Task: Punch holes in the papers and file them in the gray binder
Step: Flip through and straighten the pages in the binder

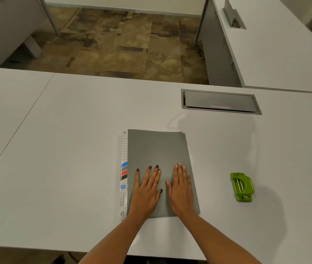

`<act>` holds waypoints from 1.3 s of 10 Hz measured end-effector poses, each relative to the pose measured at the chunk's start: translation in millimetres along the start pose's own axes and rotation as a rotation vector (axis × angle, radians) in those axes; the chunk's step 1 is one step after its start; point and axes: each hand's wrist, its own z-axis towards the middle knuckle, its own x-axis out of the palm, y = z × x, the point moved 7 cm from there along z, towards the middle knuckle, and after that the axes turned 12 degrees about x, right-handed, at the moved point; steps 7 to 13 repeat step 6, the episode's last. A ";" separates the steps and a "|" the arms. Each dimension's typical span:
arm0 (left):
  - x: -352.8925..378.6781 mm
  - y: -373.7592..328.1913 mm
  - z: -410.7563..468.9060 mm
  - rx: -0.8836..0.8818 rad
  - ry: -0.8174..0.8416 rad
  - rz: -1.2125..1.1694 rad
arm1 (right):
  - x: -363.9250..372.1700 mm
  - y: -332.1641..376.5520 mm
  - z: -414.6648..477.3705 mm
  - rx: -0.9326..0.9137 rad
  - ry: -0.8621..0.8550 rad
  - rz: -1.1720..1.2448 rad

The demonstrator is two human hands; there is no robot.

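Now our left hand (146,189) and right hand (181,189) lie flat, fingers straight, side by side on the near half of the closed gray binder (157,149), gripping nothing. We fear it may slide on the smooth desk (75,168) if we push. The binder is dull gray, with a white label strip (124,168) along its left edge; the green hole punch (242,187) sits well right of it.

floor (124,40): mottled brown carpet tiles | desk (65,149): pale grey, seam at left | cable hatch (220,101): grey lid down | side desk (277,58): right, grey drawer unit (218,54) beneath
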 end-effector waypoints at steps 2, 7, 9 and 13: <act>-9.8 -1.1 1.8 0.021 -0.040 -0.006 | -10.3 3.9 -1.4 -0.030 -0.009 0.118; -78.1 15.9 35.1 -0.113 -0.357 -0.031 | -78.2 41.7 25.0 -0.103 -0.232 0.077; -78.1 15.9 35.1 -0.113 -0.357 -0.031 | -78.2 41.7 25.0 -0.103 -0.232 0.077; -78.1 15.9 35.1 -0.113 -0.357 -0.031 | -78.2 41.7 25.0 -0.103 -0.232 0.077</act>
